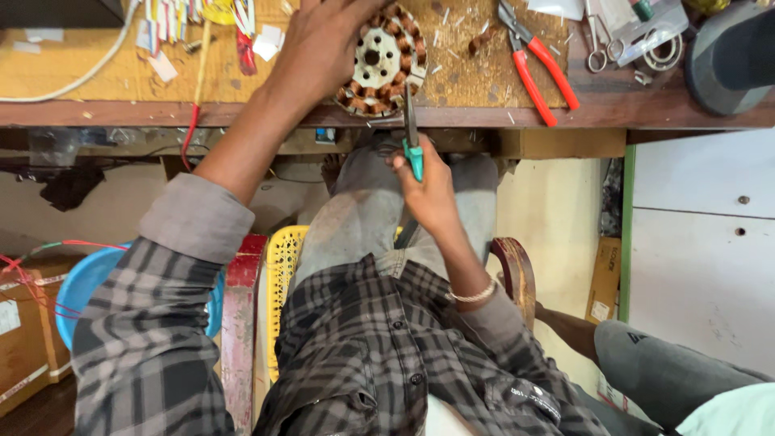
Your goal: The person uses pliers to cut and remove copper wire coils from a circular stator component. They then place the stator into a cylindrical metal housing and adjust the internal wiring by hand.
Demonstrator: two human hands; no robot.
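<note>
— Two hands, and what can you see of each?

— Your left hand (323, 44) lies spread over the round motor core (379, 60), fingers pressing it onto the bench (484, 101). Your palm hides the core's left half; only the right side, with its ring of copper coils, shows. Your right hand (428, 190) is closed around a tool with a teal handle (413, 157), whose dark metal shaft points up to the core's lower edge. The tip is too small to make out, so you cannot tell the tool's kind.

— Where does the core sit?

— At the near edge of the bench, above your knees. Its top is cut off by the frame.

— What lies around?

— Red-handled pliers (537, 69) lie to the right of the core, well apart from it. Beyond them sit small scissors (596, 48), partly cut off. A white cable (89, 69) runs along the left. A blue tub (89, 282) is half hidden behind your left sleeve, and another person's arm (573, 327) reaches in low on the right.
</note>
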